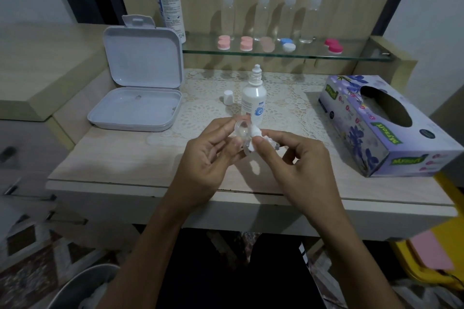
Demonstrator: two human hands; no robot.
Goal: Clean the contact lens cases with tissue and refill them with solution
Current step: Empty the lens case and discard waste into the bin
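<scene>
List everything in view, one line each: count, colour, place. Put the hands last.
lens case: one, clear, held over the table
tissue: one wad, white, against the case
small solution bottle: one, white, uncapped, on the lace mat
cap: one, white, left of that bottle
large bottle: one, white, back left
capped lens cases: five, three pink, one blue-white, one magenta, on the glass shelf
clear bottles: four, behind them
storage box: one, grey, open, table left
tissue box: one, purple floral, table right
left hand: holds the case
right hand: pinches the tissue
</scene>
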